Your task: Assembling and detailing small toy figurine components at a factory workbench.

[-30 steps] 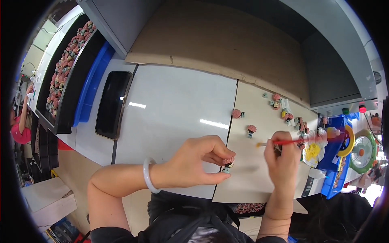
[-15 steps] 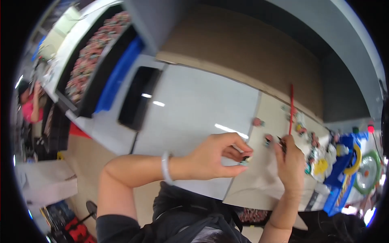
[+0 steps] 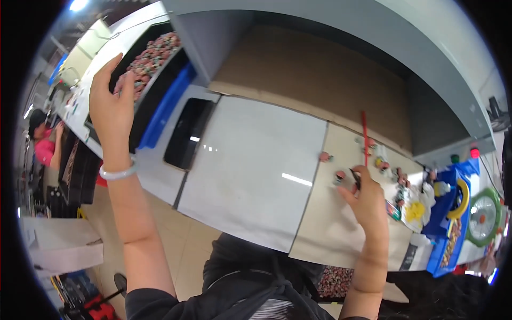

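Observation:
My left hand point(image 3: 111, 101) reaches over the black tray point(image 3: 168, 68) at the upper left, which is filled with small pink-and-dark pieces point(image 3: 156, 53). Its thumb and fingers are spread apart, and I see nothing between them. On the right, my right hand point(image 3: 368, 200) is closed around a thin red stick point(image 3: 365, 133) that points away from me. A dark pointed part shows at the fingertips. Close to this hand lie a small pink-and-dark piece point(image 3: 340, 175) and another piece point(image 3: 326, 157).
A black phone point(image 3: 188, 133) lies beside a white board point(image 3: 250, 165). Further right are more small pieces, a yellow item point(image 3: 414, 212), a blue bin point(image 3: 440, 248) and a green-rimmed fan point(image 3: 484, 217). A grey-walled shelf borders the far side. Another person point(image 3: 47, 141) sits at the far left.
My left hand has swung from the middle of the table to the tray at upper left. The small piece it pinched is no longer seen in it. My right hand keeps the red stick.

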The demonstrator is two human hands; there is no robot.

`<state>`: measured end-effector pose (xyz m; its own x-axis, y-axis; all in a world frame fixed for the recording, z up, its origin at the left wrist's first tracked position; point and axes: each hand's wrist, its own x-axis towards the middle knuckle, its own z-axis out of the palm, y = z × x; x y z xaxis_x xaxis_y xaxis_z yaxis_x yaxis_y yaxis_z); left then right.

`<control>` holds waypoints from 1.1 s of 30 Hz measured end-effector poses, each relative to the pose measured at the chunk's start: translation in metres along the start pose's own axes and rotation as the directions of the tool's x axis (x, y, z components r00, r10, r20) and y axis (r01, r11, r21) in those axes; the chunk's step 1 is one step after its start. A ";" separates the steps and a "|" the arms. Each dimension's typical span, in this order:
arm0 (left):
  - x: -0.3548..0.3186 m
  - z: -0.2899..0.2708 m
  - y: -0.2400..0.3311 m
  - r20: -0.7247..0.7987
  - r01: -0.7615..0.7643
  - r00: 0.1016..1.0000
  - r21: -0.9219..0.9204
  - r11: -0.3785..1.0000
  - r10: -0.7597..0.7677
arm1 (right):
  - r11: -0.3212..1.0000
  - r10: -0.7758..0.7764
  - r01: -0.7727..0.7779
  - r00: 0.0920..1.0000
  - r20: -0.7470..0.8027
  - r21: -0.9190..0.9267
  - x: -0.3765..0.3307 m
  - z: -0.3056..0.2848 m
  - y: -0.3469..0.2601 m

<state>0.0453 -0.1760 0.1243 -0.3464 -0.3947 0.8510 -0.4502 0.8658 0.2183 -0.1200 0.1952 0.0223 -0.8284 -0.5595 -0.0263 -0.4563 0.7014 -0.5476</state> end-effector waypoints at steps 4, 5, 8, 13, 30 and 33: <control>-0.054 0.031 0.074 0.409 0.102 0.903 -0.505 0.857 0.134 | 0.998 -0.055 0.055 0.998 0.017 -0.011 0.006 0.017 0.010; -0.071 0.031 0.093 0.545 0.285 0.831 -0.592 0.754 0.114 | 0.996 -0.092 0.092 0.995 -0.031 0.004 0.007 0.025 0.014; -0.105 0.037 0.135 0.678 0.433 0.620 -0.716 0.548 0.395 | 0.970 -0.185 0.198 0.978 -0.095 0.144 0.000 0.014 -0.002; -0.144 0.050 0.160 0.884 0.931 0.246 -0.330 0.158 0.397 | 0.870 -0.213 0.215 0.975 -0.055 0.443 -0.022 0.015 -0.026; -0.165 0.046 0.156 0.799 0.967 0.198 -0.064 -0.247 0.568 | 0.780 -0.404 0.418 0.905 -0.135 0.465 -0.021 0.031 -0.021; -0.165 0.048 0.153 0.790 0.961 0.260 -0.157 -0.227 0.555 | 0.770 -0.428 0.450 0.890 -0.158 0.452 -0.022 0.023 -0.015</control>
<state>-0.0060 0.0065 -0.0054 -0.9902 0.1349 -0.0349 -0.1017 -0.5276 0.8434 -0.0873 0.1868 0.0118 -0.5934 -0.7283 0.3428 -0.5773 0.0883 -0.8117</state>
